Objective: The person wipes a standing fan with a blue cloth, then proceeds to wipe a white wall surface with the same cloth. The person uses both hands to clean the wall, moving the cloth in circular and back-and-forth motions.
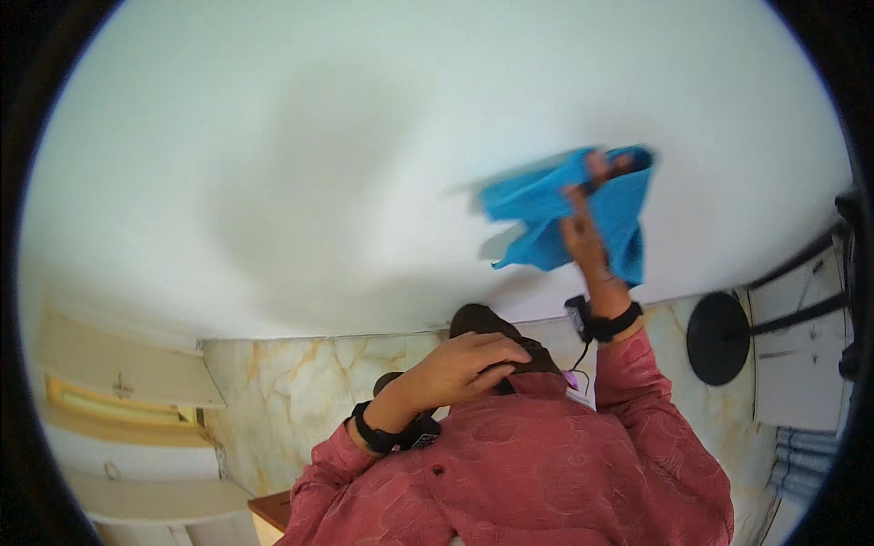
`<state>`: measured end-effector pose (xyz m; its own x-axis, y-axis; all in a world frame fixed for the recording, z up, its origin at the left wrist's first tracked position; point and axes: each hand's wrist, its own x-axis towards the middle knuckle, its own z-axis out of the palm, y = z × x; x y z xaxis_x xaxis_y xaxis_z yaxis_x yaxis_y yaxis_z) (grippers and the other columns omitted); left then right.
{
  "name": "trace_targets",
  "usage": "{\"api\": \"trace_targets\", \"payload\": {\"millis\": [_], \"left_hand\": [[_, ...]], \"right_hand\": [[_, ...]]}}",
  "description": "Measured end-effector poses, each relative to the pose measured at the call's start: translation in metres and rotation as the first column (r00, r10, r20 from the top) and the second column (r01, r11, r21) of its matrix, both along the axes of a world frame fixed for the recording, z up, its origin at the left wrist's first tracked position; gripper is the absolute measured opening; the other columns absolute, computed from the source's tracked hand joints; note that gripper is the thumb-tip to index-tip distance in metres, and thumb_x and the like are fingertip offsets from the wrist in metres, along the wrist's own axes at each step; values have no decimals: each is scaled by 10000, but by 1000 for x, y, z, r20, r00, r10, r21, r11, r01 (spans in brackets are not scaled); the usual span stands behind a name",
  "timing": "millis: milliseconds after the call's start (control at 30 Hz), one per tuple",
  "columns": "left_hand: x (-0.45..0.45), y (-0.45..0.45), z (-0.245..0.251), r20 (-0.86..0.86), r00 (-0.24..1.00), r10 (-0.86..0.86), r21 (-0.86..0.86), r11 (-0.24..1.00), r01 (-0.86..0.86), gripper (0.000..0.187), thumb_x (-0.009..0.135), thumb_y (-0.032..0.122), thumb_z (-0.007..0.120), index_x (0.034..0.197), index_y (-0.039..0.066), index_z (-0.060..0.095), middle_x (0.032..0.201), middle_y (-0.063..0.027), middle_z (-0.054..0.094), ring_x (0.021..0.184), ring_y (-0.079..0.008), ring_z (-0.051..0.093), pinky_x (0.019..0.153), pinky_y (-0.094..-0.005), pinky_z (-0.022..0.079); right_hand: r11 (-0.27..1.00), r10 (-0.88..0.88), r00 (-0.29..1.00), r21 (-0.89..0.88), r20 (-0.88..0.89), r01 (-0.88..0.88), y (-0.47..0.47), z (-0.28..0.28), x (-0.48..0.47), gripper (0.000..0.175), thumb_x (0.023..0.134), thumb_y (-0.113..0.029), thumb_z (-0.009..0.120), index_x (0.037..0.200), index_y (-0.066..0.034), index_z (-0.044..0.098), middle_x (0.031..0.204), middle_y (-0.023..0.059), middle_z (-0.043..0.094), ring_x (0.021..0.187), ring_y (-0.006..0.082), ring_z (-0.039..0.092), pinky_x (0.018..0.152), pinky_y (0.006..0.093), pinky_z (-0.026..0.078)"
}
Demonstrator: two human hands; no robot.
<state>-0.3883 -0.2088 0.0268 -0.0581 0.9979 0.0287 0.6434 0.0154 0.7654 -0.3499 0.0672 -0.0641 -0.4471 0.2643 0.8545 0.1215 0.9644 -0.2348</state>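
Note:
My right hand (586, 218) is closed on a blue cloth (546, 235), which lies against a plain white wall (328, 170). Folds of the cloth stick out on both sides of the fingers, and its lower corners hang loose. Motion blurs the fingers somewhat. Close to my body, my left hand (471, 365) hangs in front of the dark trousers (539, 355) with bent fingers and nothing visible in it. Each wrist wears a black strap with a small device.
A black round stand base (717, 338) with a pole is on the marbled tile floor (307, 382) at right. Beyond it stands a white cabinet (795, 341). An open cabinet door (123, 362) is at left, and a brown wooden top (272, 508) sits at lower left.

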Motion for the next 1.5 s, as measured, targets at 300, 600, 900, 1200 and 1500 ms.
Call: {"api": "trace_targets", "payload": {"millis": [300, 600, 900, 1200, 1500], "left_hand": [[29, 47, -11, -60, 997, -43, 14, 999, 44, 248, 915, 72, 640, 1160, 113, 631, 1096, -64, 668, 975, -274, 636, 836, -372, 500], [50, 78, 4, -175, 957, -231, 103, 963, 251, 200, 930, 145, 635, 1129, 138, 624, 1085, -46, 670, 983, -261, 644, 835, -387, 489], [55, 46, 17, -201, 959, -199, 50, 976, 213, 232, 933, 149, 632, 1165, 143, 625, 1132, -56, 661, 1023, -268, 632, 887, -384, 485], [48, 18, 18, -185, 971, -150, 73, 983, 166, 211, 964, 167, 594, 1171, 133, 618, 1127, -54, 662, 1023, -261, 628, 881, -382, 482], [40, -6, 8, -214, 971, -111, 175, 973, 149, 198, 942, 192, 632, 1132, 136, 634, 1048, -41, 654, 952, -246, 633, 855, -373, 490]], "right_hand": [[609, -633, 726, -753, -270, 250, 141, -106, 100, 529, 1036, -363, 452, 1487, -96, 384, 1558, 231, 326, 1451, 383, 304, 1226, 499, 149], [802, -508, 787, -527, -352, 282, 99, -48, 67, 488, 979, -400, 564, 1427, -221, 496, 1544, 117, 412, 1461, 311, 325, 1233, 487, 124], [843, 152, 965, 537, -215, -13, 66, 126, 30, 377, 964, -249, 589, 1337, -301, 609, 1589, 27, 384, 1496, 304, 276, 1235, 524, 79], [903, -429, 676, -276, -599, 329, 254, 81, 140, 471, 1059, -219, 383, 1506, -72, 388, 1567, 186, 363, 1451, 387, 311, 1239, 447, 157], [374, -324, 744, -643, 585, 669, 252, -74, 204, 356, 1069, -246, 365, 1266, -22, 559, 1244, 203, 588, 1118, 405, 550, 962, 455, 411]]}}
